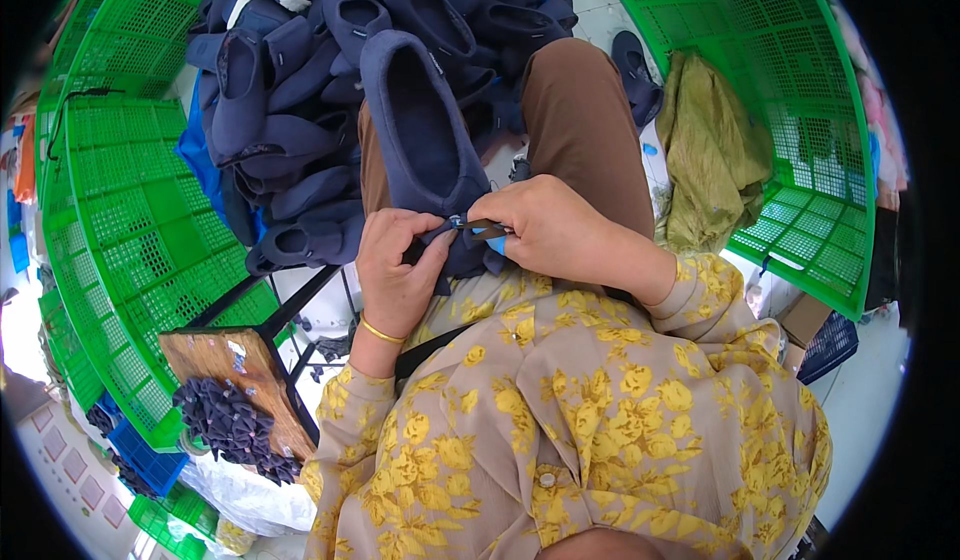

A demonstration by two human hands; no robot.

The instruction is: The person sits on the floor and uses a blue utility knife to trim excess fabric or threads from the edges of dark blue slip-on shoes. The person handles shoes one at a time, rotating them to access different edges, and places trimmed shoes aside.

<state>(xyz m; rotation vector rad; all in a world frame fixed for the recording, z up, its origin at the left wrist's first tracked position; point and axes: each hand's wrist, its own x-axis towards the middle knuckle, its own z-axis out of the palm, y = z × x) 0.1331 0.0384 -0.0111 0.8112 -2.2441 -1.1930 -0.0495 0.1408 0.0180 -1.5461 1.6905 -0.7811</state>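
A navy slipper rests across my lap, its opening facing up and one end close to my fingers. My left hand is closed, thumb and fingers pinching dark navy fabric at that near end. Against it, my right hand is closed on a thin dark strip-shaped thing, whose exact kind I cannot make out. Something bright blue shows at the right fingertips. A small shiny bit sits between the two hands, on the fabric.
Many navy slippers lie heaped beyond my knees. Green mesh crates stand at the left, another green crate at the right with an olive cloth. A wooden-topped stool holds piled dark fabric bows.
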